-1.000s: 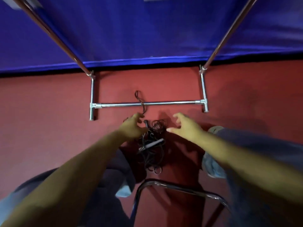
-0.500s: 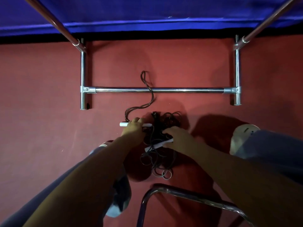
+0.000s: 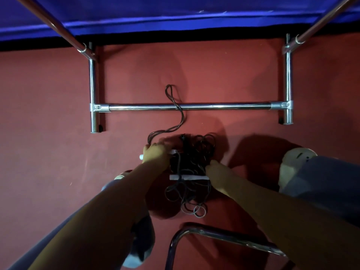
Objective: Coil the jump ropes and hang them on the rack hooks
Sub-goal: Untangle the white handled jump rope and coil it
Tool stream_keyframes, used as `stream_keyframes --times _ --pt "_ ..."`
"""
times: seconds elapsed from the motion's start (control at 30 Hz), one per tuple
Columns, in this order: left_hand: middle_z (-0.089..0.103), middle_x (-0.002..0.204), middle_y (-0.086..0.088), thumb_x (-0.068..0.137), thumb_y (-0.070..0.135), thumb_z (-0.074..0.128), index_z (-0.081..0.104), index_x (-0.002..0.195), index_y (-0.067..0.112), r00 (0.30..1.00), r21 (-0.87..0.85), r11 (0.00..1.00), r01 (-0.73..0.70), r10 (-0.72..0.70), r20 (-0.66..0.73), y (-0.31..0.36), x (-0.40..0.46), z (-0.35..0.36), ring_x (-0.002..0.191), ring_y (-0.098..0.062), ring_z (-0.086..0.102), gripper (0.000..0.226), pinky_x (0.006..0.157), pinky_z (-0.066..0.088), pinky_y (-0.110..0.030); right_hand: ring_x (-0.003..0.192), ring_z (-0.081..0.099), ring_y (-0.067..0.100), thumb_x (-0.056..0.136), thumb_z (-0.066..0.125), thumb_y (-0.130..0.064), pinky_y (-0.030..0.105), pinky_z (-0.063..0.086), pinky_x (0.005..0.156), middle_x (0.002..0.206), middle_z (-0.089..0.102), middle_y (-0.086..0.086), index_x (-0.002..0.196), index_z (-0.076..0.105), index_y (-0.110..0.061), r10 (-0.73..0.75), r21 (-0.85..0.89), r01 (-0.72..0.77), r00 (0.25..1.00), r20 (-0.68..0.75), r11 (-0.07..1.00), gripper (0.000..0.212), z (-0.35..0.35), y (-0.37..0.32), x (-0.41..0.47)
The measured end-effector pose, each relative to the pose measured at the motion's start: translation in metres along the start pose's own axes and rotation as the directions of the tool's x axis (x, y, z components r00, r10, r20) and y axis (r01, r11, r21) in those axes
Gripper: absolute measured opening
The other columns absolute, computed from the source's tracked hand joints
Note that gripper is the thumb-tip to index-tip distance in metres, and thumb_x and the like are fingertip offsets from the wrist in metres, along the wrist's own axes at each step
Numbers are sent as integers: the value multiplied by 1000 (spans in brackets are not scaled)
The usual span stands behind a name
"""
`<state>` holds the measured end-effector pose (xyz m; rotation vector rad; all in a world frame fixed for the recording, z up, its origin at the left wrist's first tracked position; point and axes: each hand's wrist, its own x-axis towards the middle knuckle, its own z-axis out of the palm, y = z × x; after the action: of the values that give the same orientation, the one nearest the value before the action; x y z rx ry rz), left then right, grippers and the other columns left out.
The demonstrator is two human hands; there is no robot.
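A tangled pile of dark jump ropes (image 3: 191, 168) lies on the red floor below the rack's base bar. One rope strand (image 3: 176, 106) snakes up over the bar. My left hand (image 3: 154, 155) grips a white handle (image 3: 173, 152) at the pile's left edge. My right hand (image 3: 217, 171) holds the right end of a second white handle (image 3: 187, 177) lying across the pile. A black handle (image 3: 183, 139) sticks up at the pile's top.
The chrome rack base (image 3: 187, 107) stands ahead, its two uprights (image 3: 309, 22) rising toward a blue curtain (image 3: 175, 14). A curved metal chair frame (image 3: 214, 233) sits just below the ropes. My shoes (image 3: 297, 155) and legs flank the pile.
The camera has moved closer and lower to the floor. Both hands went from hovering open over the pile to taking hold of white handles; the right handle now lies level.
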<state>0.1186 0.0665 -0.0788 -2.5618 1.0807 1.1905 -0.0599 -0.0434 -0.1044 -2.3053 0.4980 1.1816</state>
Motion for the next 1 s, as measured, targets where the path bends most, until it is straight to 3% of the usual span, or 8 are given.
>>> stream_keyframes --times 0.2,0.3,0.43,0.53,0.6,0.67,0.8,1.0 --pt "59 79 -3 93 27 58 63 86 9 994 -394 919 21 23 106 19 -38 -29 74 -18 55 20 58 38 -21 102 61 32 79 74 -29 35 51 82 121 52 16 135 44 -12 92 19 -91 995 -40 996 65 20 -17 -5" --pt "51 63 9 93 27 59 58 76 21 983 -451 891 49 36 177 25 -47 -33 58 -3 46 18 46 33 -9 51 63 25 41 91 -21 24 49 44 68 63 10 78 70 -11 93 4 -95 971 -220 995 44 29 -25 -5" --pt "57 68 2 92 17 60 59 75 16 941 -630 717 297 -110 319 36 -54 -37 67 -13 57 17 65 48 -23 104 62 29 91 59 -22 32 48 84 115 64 14 113 64 -6 166 319 -166 986 28 933 27 17 -17 -19" --pt "59 72 -10 93 11 57 58 81 6 877 -777 408 480 -211 431 53 -65 -50 73 -26 61 13 76 54 -41 76 58 20 87 67 -15 28 45 67 85 63 11 85 66 -8 153 878 -289 957 248 382 7 -11 -19 -45" --pt "57 68 -13 93 6 53 56 80 2 873 -817 309 486 -219 436 64 -77 -67 63 -26 60 14 67 54 -38 68 56 16 86 66 -6 26 47 64 73 58 6 77 61 -11 53 938 -318 943 328 -141 12 -34 -27 -69" --pt "55 64 -16 93 0 46 53 75 -1 895 -871 223 437 -198 399 76 -96 -91 53 -25 58 19 56 53 -33 67 57 15 86 64 -1 25 52 61 71 59 5 80 61 -9 -29 870 -279 956 293 -406 10 -60 -34 -101" --pt "56 56 -13 93 0 41 53 69 0 937 -944 43 328 -143 319 96 -155 -149 46 -23 59 27 45 53 -30 58 62 12 87 59 -1 22 53 52 69 61 4 89 65 -8 -157 934 -86 987 32 -347 10 -117 -46 -184" --pt "67 64 -8 93 10 41 60 84 3 992 -991 87 101 70 107 136 -270 -245 65 -20 65 22 71 52 -34 53 59 10 73 62 -14 15 39 44 63 61 4 97 68 -5 -212 957 235 939 -269 -171 26 -192 -58 -338"
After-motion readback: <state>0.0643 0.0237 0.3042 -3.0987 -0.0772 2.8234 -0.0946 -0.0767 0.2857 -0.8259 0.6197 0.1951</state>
